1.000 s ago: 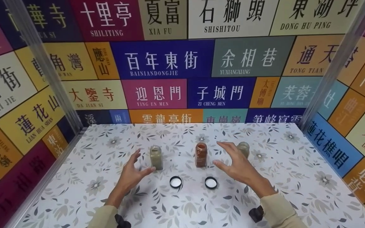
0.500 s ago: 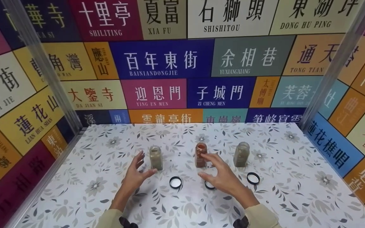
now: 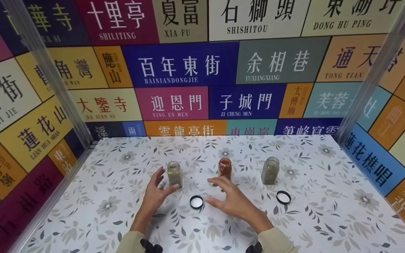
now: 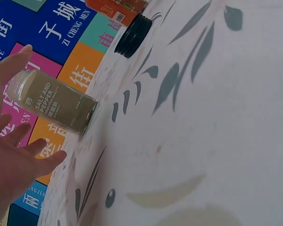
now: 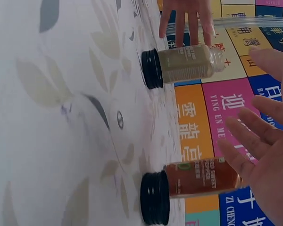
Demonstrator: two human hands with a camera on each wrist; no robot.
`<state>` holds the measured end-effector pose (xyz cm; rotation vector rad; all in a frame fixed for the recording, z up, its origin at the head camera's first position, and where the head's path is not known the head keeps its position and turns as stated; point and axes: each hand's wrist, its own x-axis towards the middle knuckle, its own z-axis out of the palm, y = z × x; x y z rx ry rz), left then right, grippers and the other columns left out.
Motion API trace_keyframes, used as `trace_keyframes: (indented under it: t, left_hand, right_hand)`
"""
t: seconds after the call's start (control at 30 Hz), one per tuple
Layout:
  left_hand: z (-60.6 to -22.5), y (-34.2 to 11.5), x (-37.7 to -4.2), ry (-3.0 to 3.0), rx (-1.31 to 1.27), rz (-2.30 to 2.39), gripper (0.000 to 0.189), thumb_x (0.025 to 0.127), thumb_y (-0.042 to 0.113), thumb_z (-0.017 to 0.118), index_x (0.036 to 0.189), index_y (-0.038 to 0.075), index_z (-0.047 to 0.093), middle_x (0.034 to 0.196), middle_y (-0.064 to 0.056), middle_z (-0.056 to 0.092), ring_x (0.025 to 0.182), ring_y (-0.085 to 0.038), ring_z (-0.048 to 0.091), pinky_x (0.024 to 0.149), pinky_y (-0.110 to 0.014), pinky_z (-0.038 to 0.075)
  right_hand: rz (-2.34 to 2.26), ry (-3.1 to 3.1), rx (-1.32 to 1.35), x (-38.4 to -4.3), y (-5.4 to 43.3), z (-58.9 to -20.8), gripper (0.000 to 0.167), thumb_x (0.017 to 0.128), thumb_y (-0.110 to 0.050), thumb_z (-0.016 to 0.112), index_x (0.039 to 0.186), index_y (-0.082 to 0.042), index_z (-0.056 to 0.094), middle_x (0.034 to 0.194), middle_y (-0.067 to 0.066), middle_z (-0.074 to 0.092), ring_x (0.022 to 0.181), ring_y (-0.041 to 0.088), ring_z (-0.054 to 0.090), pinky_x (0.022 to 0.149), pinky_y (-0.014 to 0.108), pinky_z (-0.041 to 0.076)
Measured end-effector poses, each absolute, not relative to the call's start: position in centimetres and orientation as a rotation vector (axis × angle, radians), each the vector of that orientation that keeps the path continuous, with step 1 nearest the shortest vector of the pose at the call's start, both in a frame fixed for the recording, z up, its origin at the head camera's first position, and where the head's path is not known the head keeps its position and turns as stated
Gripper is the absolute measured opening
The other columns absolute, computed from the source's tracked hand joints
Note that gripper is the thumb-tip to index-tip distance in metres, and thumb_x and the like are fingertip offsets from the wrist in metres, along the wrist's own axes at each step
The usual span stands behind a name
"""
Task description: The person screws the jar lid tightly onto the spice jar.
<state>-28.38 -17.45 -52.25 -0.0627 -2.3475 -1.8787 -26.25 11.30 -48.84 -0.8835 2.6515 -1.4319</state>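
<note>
My left hand [image 3: 156,191] curves beside an uncapped glass jar of greenish-beige powder [image 3: 174,174], labelled "Salt and Pepper"; its thumb overlaps the jar's base in the head view. My right hand [image 3: 232,200], fingers spread and relaxed with nothing in them, hovers in front of an uncapped jar of red-orange powder [image 3: 225,167]. A black screw lid with a white inside [image 3: 196,202] lies between the hands. Another black lid [image 5: 154,197] shows before the red jar in the right wrist view; the right hand hides it in the head view.
Farther right stands a third uncapped jar of greenish powder [image 3: 270,171], with a black lid [image 3: 283,197] lying in front of it. A white tabletop with a leaf print [image 3: 118,189] bears everything. Panels with coloured place-name signs [image 3: 179,65] enclose the back and sides.
My right hand has moved left from beside the right jar to in front of the red one, uncovering the right lid. My left hand has shifted slightly right, closer to its jar.
</note>
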Motion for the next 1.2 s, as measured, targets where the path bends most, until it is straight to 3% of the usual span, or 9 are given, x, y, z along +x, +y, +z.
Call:
trace_keyframes:
  t: [0.13,0.53,0.87,1.2]
  left_hand:
    - [-52.5,-16.8,-29.0,-2.345,-0.024,-1.887,0.093,0.083,0.024,0.082,0.157,0.008,0.029,0.163,-0.018,0.032,0.151,-0.041,0.027,0.122,-0.058,0.027]
    - [-53.2,-15.9,-29.7,-2.317,0.064,-1.856,0.093,0.081,0.017,0.084,0.156,0.006,0.03,0.161,-0.021,0.033,0.148,-0.044,0.032,0.122,-0.055,0.03]
    - [-53.2,-16.2,-29.9,-2.206,0.083,-1.971,0.096,0.08,0.015,0.084,0.157,0.006,0.027,0.16,-0.025,0.031,0.147,-0.046,0.032,0.119,-0.053,0.036]
    - [-53.3,-15.9,-30.2,-2.195,-0.025,-1.988,0.091,0.084,0.006,0.079,0.156,0.001,0.025,0.158,-0.028,0.032,0.146,-0.048,0.034,0.117,-0.055,0.038]
  right_hand:
    - [-1.413,2.585,-0.865,-26.3,10.8,-49.1,0.057,0.094,-0.031,0.07,0.145,-0.014,0.051,0.144,0.01,0.049,0.127,0.039,0.052,0.102,0.061,0.046]
    - [-1.253,2.743,-0.912,-26.8,8.6,-50.5,0.059,0.091,-0.039,0.072,0.141,-0.012,0.055,0.137,0.008,0.054,0.124,0.03,0.057,0.103,0.051,0.05]
    - [-1.187,2.645,-0.674,-27.1,7.0,-50.6,0.071,0.088,-0.042,0.075,0.143,-0.003,0.051,0.13,0.016,0.049,0.107,0.028,0.057,0.093,0.049,0.05]
    - [-1.091,2.591,-0.488,-27.4,6.0,-50.7,0.083,0.081,-0.037,0.084,0.148,-0.006,0.046,0.128,0.017,0.045,0.115,0.03,0.055,0.097,0.052,0.05]
